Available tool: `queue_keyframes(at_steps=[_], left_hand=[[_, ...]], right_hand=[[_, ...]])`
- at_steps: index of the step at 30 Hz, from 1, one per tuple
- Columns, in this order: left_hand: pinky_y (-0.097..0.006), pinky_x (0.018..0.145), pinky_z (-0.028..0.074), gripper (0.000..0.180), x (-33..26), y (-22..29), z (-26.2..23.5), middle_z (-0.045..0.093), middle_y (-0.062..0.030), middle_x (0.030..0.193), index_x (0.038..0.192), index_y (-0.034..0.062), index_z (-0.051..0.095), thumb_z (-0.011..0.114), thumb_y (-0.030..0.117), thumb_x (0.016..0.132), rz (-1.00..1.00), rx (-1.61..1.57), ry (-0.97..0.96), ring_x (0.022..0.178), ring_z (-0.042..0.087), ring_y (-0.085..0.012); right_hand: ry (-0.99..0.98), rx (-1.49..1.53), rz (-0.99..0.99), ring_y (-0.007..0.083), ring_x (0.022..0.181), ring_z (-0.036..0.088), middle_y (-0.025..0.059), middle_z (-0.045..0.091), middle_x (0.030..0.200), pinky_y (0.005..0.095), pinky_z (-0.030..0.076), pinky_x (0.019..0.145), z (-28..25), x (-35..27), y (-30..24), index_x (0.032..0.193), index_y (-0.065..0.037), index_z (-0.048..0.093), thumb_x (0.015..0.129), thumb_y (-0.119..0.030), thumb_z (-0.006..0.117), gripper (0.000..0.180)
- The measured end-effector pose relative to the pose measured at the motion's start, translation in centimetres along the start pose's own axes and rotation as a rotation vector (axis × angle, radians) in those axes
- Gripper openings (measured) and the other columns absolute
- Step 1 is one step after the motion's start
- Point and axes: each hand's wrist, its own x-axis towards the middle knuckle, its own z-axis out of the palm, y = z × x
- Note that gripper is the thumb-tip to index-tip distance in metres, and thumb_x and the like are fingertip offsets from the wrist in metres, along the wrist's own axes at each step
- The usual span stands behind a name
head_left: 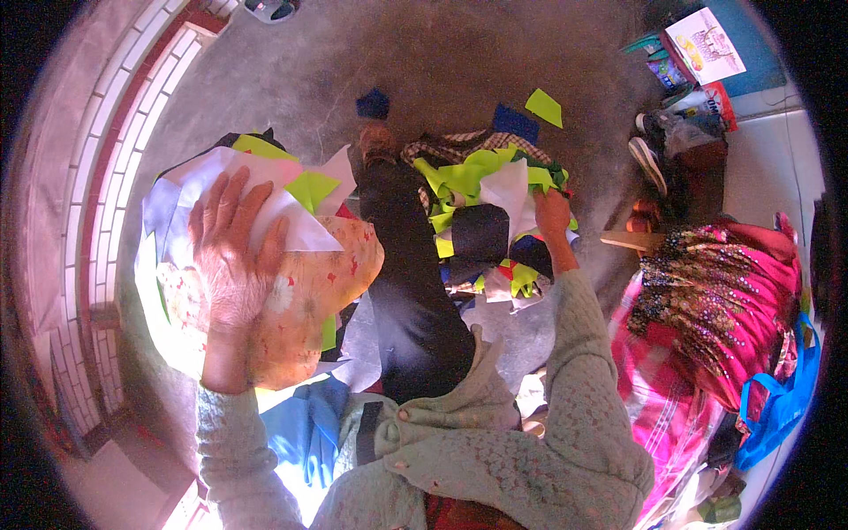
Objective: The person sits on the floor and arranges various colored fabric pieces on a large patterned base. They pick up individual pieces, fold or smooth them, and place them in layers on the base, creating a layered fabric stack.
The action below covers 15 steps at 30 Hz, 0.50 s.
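My left hand [231, 234] lies flat with fingers spread on white fabric pieces [305, 228] at the left. Below them is an orange-peach patterned cloth [340, 265], and a yellow-green scrap [312, 189] rests by the fingers. To the right of my dark-clothed leg [415, 327], a heap of scraps holds yellow-green strips [459, 179], a white piece [506, 190] and a black piece [480, 234]. My right hand [554, 221] is closed at the heap's right edge, its fingers curled on a fabric scrap [540, 177]. The fingertips are partly hidden.
Loose blue [374, 104] and yellow-green [545, 108] scraps lie on the floor ahead. Shoes [649, 165] and a white picture box [705, 46] are at the far right. Nearer stand pink sequined cloth [724, 300] and a blue bag [782, 397]. White brickwork [132, 150] borders the left.
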Motion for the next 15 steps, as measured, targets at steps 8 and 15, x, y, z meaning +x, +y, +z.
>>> queue_keyframes(at_steps=[8,15], left_hand=[[-0.046,0.105,0.028,0.035,0.2,-0.1,0.6,0.053,-0.0094,0.128,0.11,0.0119,0.063,0.064,0.024,0.077,-0.016,-0.044,0.071,0.123,0.044,-0.0288],[-0.045,0.104,0.03,0.036,-0.2,-0.4,0.8,0.052,-0.0102,0.129,0.113,0.0117,0.062,0.063,0.023,0.079,0.004,0.009,0.081,0.123,0.045,-0.0298]], right_hand=[[0.092,0.585,0.041,0.036,0.073,0.062,0.0197,0.064,0.08,0.0472,0.048,0.067,-1.3,0.5,3.6,0.091,0.002,0.06,0.086,-0.03,0.054,0.032],[0.046,1.354,0.071,0.0188,0.08,0.06,0.0079,0.064,0.093,0.0338,0.048,0.074,-10.2,-0.8,-2.1,0.099,0.0,0.062,0.085,-0.024,0.057,0.028]])
